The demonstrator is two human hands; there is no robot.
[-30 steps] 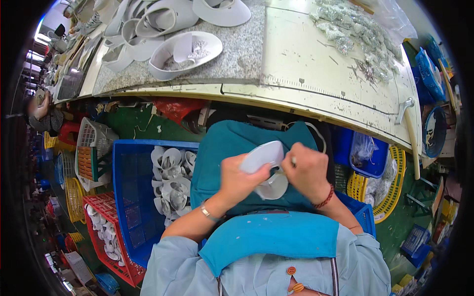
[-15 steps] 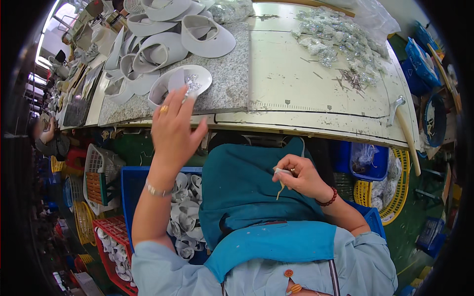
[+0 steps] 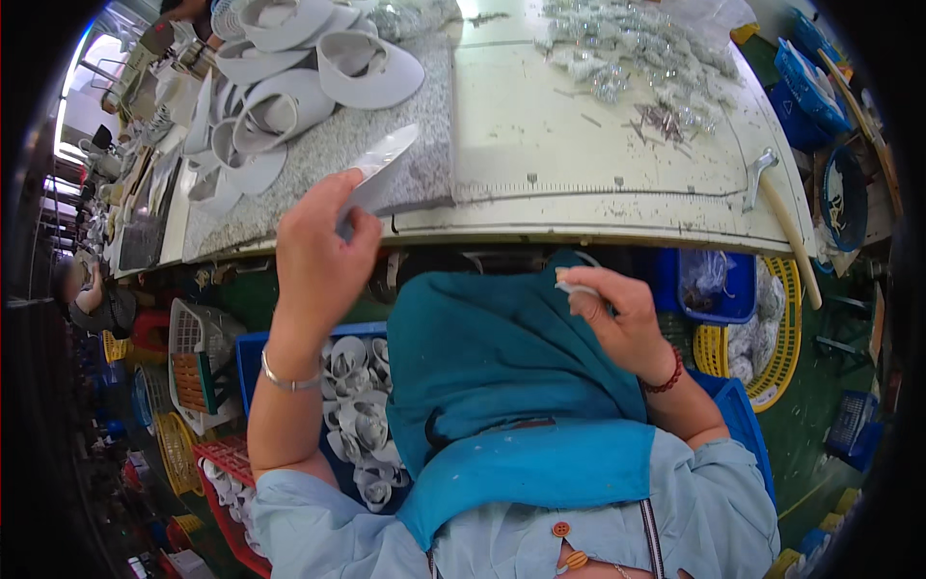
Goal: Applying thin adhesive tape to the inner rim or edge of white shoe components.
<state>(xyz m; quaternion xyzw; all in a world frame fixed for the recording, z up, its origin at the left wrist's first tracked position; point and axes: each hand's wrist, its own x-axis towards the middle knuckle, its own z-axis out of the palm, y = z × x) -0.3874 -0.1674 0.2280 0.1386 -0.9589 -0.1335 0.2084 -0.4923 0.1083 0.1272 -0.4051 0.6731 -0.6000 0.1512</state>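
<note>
My left hand [image 3: 313, 256] is raised at the table's front edge and grips a flat white brim-shaped piece [image 3: 381, 164] that points up over the grey granite slab [image 3: 328, 154]. My right hand [image 3: 622, 318] hovers above the teal cloth [image 3: 492, 357] on my lap, pinching a small white bit [image 3: 576, 286] between thumb and fingers. A heap of white visor pieces [image 3: 289, 87] lies on the slab just beyond the left hand.
A blue crate [image 3: 253, 357] of white pieces [image 3: 357, 405] stands below my left arm, with a white basket [image 3: 198, 367] and red crate [image 3: 227, 502] beside it. On the pale table lie small metal parts [image 3: 627, 48] and a hammer [image 3: 781, 222]. A yellow basket [image 3: 772, 347] sits right.
Both hands held a white piece over my lap. The left hand then reached up to the slab and now holds a white brim piece at the table edge; the right stayed low.
</note>
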